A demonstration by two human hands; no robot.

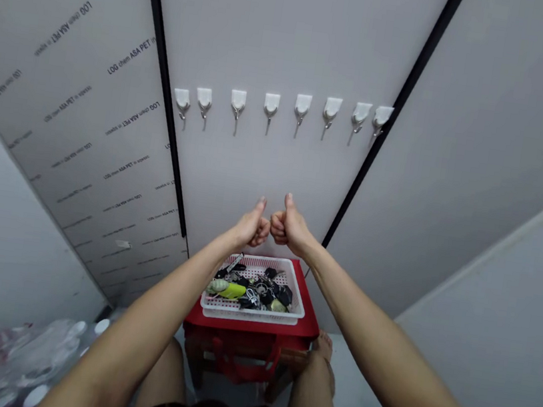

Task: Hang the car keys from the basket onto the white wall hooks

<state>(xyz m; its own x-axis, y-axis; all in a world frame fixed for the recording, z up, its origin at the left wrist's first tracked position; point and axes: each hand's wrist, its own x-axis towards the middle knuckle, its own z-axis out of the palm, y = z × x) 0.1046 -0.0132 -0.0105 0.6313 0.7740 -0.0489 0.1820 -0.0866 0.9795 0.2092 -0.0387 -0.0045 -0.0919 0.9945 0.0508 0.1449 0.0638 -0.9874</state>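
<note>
My left hand (252,225) and my right hand (291,225) are held up side by side, close together at the knuckles. Both are curled into fists with the thumbs pointing up, and neither shows anything in it. Just below them is a white plastic basket (250,316) with slotted sides. Inside lie several keys and key fobs (266,290), mostly dark, in a jumble. A yellow-green item (231,291) lies at the basket's left. On the wall above my hands runs a row of white adhesive hooks (271,104) with metal prongs, all bare.
The basket rests on a red cloth or bag (306,313) over a wooden stool (197,355) between my legs. Black strips (167,81) edge the wall panel on both sides. Plastic-wrapped bottles (38,353) stand on the floor at lower left. A printed panel (83,69) is at the left.
</note>
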